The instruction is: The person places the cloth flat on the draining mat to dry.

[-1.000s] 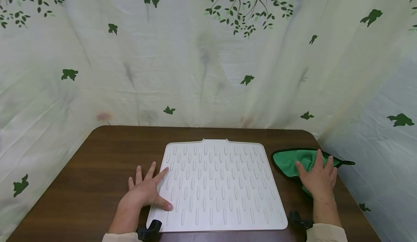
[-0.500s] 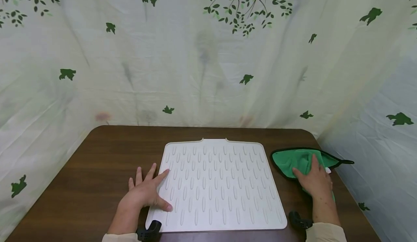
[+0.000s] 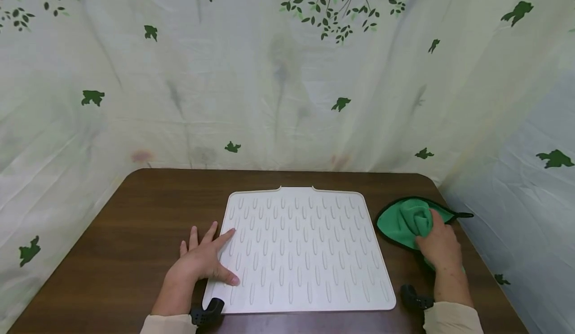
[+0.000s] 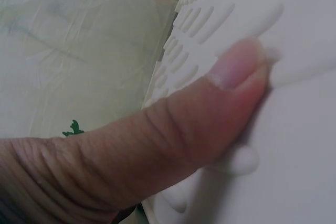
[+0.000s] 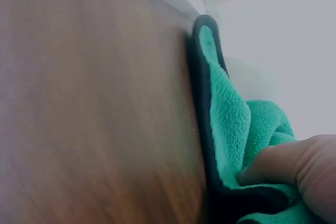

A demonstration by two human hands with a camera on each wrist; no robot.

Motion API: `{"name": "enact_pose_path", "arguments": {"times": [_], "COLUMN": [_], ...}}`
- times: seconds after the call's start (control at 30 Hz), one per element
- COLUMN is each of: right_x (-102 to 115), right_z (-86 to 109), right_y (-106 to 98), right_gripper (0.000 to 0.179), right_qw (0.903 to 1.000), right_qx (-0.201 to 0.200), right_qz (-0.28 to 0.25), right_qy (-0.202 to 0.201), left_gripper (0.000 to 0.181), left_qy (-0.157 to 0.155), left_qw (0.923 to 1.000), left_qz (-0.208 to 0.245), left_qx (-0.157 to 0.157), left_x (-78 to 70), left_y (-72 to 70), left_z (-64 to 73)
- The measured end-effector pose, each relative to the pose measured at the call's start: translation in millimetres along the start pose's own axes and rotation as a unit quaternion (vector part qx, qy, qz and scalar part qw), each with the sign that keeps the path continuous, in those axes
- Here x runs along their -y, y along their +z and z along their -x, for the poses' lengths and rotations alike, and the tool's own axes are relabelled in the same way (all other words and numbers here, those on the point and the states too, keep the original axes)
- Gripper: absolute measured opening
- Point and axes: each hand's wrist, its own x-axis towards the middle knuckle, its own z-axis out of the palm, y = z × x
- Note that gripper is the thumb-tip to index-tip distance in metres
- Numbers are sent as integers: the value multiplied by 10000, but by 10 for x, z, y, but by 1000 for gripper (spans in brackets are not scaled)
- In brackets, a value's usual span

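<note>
A white board with raised oval ridges (image 3: 305, 254) lies flat on the table in the head view. At its left edge my left hand (image 3: 197, 264) rests with fingers spread; the thumb (image 4: 210, 108) lies on the ridged surface. To the board's right is a green cloth with black edging (image 3: 402, 224), bunched up in its middle. My right hand (image 3: 442, 246) pinches that bunch. In the right wrist view, the thumb (image 5: 294, 163) presses into the plush cloth (image 5: 228, 119); the other fingertips are hidden.
The brown wooden table (image 3: 157, 214) runs around the board. A pale curtain with leaf prints (image 3: 287, 99) hangs behind the table and along its right side. A black strap device (image 3: 207, 312) is on the left wrist, another (image 3: 414, 298) on the right.
My right hand's fingers have drawn in from spread out and gathered the cloth into a bunch. The left hand stays on the board's edge. The head view has tilted slightly.
</note>
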Motion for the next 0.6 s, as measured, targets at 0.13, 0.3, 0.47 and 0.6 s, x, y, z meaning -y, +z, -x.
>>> {"name": "enact_pose_path", "arguments": {"times": [0.13,0.3,0.47,0.6], "right_x": [8,18,48,58], "right_z": [28,39,40,40], "right_y": [-34,-42,-44,-46], "right_gripper": [77,76,73,70], "right_qw": [9997,9986,9971,9933], "right_qx": [-156,-339,-536,-891], "right_qz": [-130,-259,-438,-697], "right_qy": [137,300,311,252], "left_gripper": [136,138,141,141], "left_qy": [-4,-2,-21,26], "left_qw": [10000,10000,9999,9999], "left_qz": [8,90,125,120], "left_qx": [5,-35,-74,-98], "left_x": [-3,3,38,38], "left_y": [9,20,39,35], "left_z": [4,0,-32,-22]}}
